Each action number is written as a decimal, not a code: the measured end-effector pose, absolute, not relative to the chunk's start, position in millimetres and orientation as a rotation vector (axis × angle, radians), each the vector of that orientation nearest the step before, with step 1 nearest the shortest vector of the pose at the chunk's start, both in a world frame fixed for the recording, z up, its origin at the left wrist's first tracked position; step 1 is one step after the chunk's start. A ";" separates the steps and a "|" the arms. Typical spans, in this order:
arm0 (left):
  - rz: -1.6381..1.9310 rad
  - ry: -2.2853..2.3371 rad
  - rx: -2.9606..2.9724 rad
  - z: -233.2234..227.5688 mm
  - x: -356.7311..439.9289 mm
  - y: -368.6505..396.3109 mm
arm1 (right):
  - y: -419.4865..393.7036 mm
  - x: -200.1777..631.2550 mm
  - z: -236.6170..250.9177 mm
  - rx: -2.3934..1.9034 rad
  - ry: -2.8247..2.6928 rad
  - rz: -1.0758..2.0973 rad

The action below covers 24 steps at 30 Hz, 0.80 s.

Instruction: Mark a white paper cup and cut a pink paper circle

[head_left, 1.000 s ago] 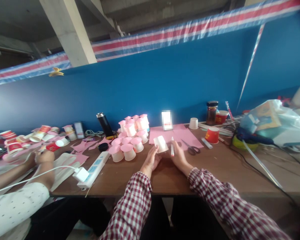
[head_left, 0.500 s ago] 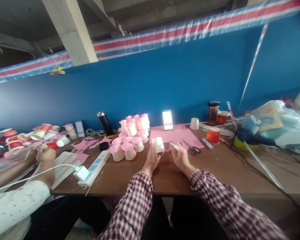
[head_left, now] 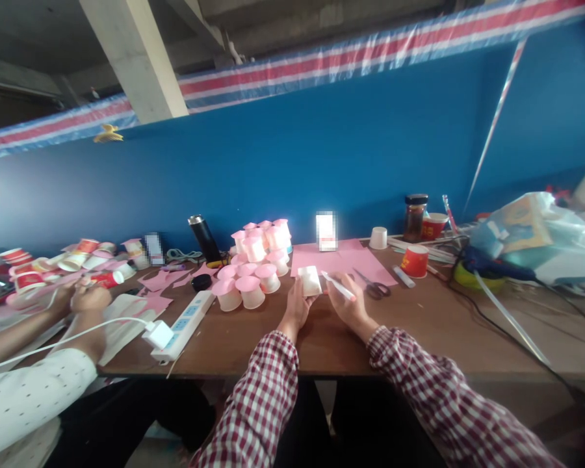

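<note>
Backdrop: blue wall behind a brown table [head_left: 419,325].
Left hand [head_left: 297,305]: closed around a white cup [head_left: 309,281], above the table.
Right hand [head_left: 351,302]: pinches a white pen [head_left: 338,285], tip beside the cup.
Nearby: scissors [head_left: 373,286] on pink paper [head_left: 344,260].

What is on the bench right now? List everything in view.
white cup: one, in left hand
pen: one, white, in right hand
pink-topped cups: a cluster, left of the hands
pink paper: sheet, behind the hands
scissors: one, on the paper's right edge
red cups: two, right
jar: one, dark, by the wall
power strip: one, white, left
co-worker's hands: far left
left hand
right hand
</note>
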<state>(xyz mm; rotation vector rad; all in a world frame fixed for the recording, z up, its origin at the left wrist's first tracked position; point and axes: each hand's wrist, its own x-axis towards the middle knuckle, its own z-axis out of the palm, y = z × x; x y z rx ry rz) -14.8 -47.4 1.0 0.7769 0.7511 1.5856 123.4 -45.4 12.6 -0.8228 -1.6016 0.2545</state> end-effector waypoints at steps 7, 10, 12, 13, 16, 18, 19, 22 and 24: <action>1.612 0.740 0.788 4.1 -13.7 -50.4 | -49.1 117.7 13.9 -0.825 -1.594 0.325; 1.616 0.747 0.779 5.4 -12.5 -51.3 | -48.6 119.1 12.4 -0.860 -1.562 0.385; 1.618 0.750 0.772 5.5 -11.6 -52.1 | -48.6 121.0 12.3 -0.884 -1.534 0.423; 1.619 0.753 0.765 5.3 -11.4 -52.4 | -48.7 122.0 12.7 -0.892 -1.525 0.441; 1.610 0.782 0.715 4.3 -12.1 -51.4 | -48.0 125.1 15.6 -0.905 -1.511 0.478; 1.598 0.809 0.664 4.6 -13.4 -48.1 | -45.0 127.0 18.0 -0.911 -1.510 0.485; 1.592 0.818 0.640 5.4 -14.0 -45.4 | -42.4 127.9 19.2 -0.914 -1.510 0.485; 1.583 0.813 0.597 10.3 -13.0 -34.2 | -30.2 130.5 21.5 -0.926 -1.522 0.485; 1.582 0.787 0.587 14.3 -9.7 -26.0 | -20.7 132.3 22.7 -0.936 -1.529 0.484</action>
